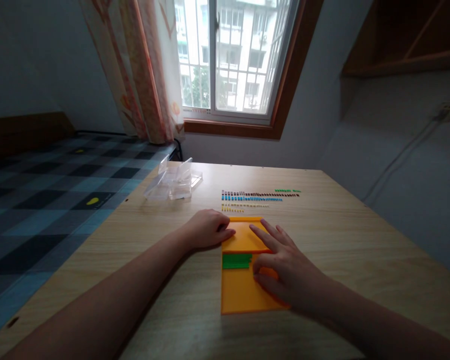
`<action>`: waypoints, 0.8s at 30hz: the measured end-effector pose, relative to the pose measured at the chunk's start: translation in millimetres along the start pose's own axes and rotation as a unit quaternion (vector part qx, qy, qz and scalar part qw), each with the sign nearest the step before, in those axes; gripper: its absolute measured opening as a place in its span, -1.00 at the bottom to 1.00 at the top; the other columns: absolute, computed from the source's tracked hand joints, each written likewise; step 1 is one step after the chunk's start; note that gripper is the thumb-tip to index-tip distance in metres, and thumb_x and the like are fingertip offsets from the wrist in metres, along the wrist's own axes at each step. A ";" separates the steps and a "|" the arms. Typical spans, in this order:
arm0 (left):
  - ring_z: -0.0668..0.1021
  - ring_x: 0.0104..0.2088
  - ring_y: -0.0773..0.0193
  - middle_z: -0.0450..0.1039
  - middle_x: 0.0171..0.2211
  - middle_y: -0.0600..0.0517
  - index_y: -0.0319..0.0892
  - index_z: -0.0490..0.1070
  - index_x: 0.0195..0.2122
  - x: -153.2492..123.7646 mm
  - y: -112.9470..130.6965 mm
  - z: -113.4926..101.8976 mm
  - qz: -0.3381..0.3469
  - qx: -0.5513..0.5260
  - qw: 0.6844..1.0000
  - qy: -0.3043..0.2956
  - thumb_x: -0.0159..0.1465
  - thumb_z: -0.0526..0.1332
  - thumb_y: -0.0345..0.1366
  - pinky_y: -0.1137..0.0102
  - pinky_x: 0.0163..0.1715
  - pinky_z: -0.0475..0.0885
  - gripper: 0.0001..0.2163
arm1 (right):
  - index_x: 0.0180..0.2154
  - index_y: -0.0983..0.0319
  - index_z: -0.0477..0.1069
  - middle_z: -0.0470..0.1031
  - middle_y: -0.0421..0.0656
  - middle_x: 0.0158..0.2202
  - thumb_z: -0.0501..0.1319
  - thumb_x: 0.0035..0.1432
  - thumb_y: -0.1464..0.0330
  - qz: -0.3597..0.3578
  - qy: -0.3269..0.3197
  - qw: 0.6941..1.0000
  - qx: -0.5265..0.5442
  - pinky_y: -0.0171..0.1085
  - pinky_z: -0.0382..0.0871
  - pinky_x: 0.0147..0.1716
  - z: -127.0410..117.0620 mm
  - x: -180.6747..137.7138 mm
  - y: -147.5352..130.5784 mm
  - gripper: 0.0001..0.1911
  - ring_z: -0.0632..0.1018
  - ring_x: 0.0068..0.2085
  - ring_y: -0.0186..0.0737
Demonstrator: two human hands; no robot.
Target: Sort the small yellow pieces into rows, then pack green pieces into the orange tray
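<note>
An orange tray (243,295) with a raised divider lies on the table in front of me. My left hand (210,229) is closed on its far left corner, the thumb over the rim. In the nearer compartment, a block of small green pieces (235,261) sits packed against the left wall below the divider. My right hand (285,262) is over the tray's right side. Its thumb and index finger curl together by the right end of the green block, while other fingers stretch toward the far compartment. Whatever is between the fingertips is too small to make out.
Beyond the tray, small brown pieces (260,194), blue pieces (247,198) and yellow pieces (232,210) lie in rows, with a few green ones (283,190) behind. Clear plastic boxes (176,182) stand at the table's far left. A checkered bed (108,172) adjoins the left side.
</note>
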State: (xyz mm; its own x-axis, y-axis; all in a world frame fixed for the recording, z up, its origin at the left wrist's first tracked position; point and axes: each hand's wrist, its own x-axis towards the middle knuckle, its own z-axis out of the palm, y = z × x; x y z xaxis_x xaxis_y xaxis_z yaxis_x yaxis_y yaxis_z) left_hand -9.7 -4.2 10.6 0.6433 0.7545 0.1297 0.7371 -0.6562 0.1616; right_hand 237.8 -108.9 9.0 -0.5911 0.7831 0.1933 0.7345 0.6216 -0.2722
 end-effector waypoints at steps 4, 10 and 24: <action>0.44 -0.48 0.26 0.52 -0.50 0.02 -0.15 0.46 -0.51 -0.3 0.3 -0.2 -0.003 0.004 1.000 -0.001 0.29 0.19 -0.05 0.38 -0.47 0.14 -0.66 | -0.27 0.10 0.61 0.12 -0.08 0.43 0.27 0.19 0.46 -0.001 0.018 1.000 -0.012 0.41 -0.03 0.28 0.4 0.1 2.6 -0.82 -0.01 0.45 0.24; 0.44 -0.48 0.26 0.51 -0.50 0.03 -0.15 0.44 -0.52 0.2 -0.1 0.5 0.001 -0.003 1.000 -0.001 0.29 0.18 -0.05 0.38 -0.47 0.13 -0.67 | -0.26 0.03 0.64 0.17 -0.10 0.41 0.30 0.19 0.45 0.005 0.079 0.996 -0.036 0.42 0.00 0.26 1.3 0.8 10.1 -0.80 0.03 0.44 0.24; 0.44 -0.47 0.26 0.52 -0.49 0.02 -0.15 0.43 -0.52 0.0 0.4 0.0 0.003 0.001 1.000 -0.004 0.30 0.18 -0.06 0.38 -0.47 0.14 -0.67 | -0.25 0.05 0.63 0.15 -0.10 0.41 0.34 0.18 0.32 0.021 0.054 0.997 -0.045 0.43 -0.01 0.26 -0.9 -2.5 4.4 -0.91 0.03 0.44 0.25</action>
State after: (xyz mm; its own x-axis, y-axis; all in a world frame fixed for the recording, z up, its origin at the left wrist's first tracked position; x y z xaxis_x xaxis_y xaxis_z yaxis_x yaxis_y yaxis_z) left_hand -9.4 -4.5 10.7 0.6492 0.7505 0.1235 0.7336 -0.6607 0.1589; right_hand 242.8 -108.1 8.1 -0.5228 0.8032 0.2857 0.7882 0.5831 -0.1968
